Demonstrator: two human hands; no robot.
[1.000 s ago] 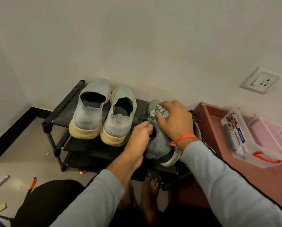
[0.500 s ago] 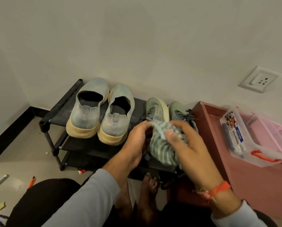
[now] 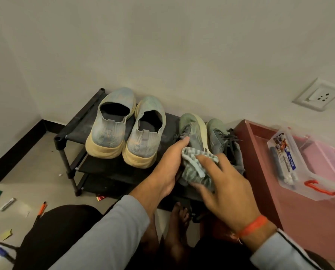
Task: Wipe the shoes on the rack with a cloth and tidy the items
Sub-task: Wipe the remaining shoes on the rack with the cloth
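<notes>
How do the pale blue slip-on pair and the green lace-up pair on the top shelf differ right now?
The pale blue slip-on shoes have no laces and thick cream soles; the green lace-up shoes have dark laces and thinner pale soles. The slip-ons stand untouched side by side; the left lace-up tilts onto its side where the left hand is, striped cloth against it. Both pairs sit heel-outward on the black rack.

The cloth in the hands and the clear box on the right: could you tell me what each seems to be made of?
The cloth looks like soft woven or terry fabric, matte: striped grey-green, bunched, with a thick rolled hem. The clear box looks like rigid translucent plastic, slightly glossy: its contents show through, and it has an orange clip.
</notes>
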